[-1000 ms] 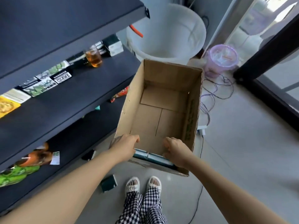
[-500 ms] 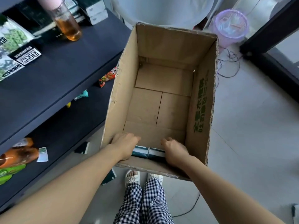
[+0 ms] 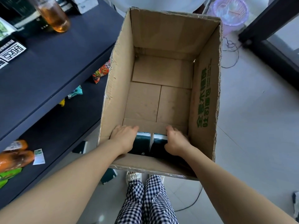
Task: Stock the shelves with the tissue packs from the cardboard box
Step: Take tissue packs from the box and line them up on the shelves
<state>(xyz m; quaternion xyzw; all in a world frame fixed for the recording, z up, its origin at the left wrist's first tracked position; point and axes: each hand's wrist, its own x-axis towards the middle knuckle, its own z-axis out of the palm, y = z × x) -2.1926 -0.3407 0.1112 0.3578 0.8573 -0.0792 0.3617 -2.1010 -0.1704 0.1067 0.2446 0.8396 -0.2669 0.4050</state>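
An open cardboard box (image 3: 205,101) stands on the floor in front of me, its bottom bare except at the near end. Two dark teal tissue packs lie side by side against the near wall: the left pack (image 3: 141,143) and the right pack (image 3: 157,145). My left hand (image 3: 124,137) rests over the left pack's outer end, fingers curled on it. My right hand (image 3: 175,141) grips the right pack's outer end. The near wall hides the packs' lower parts. Dark shelves (image 3: 53,67) run along the left.
The shelves carry a bottle of amber drink (image 3: 54,15), snack bags and orange bottles (image 3: 14,157). Two more dark packs lie on the floor, one (image 3: 80,147) under the shelf edge and one (image 3: 108,175) by my feet. A purple bin (image 3: 229,12) and cables lie beyond the box.
My view has moved closer and tilted down over the box. Both hands have reached deeper and closed on the two packs, which now show more of their dark faces.
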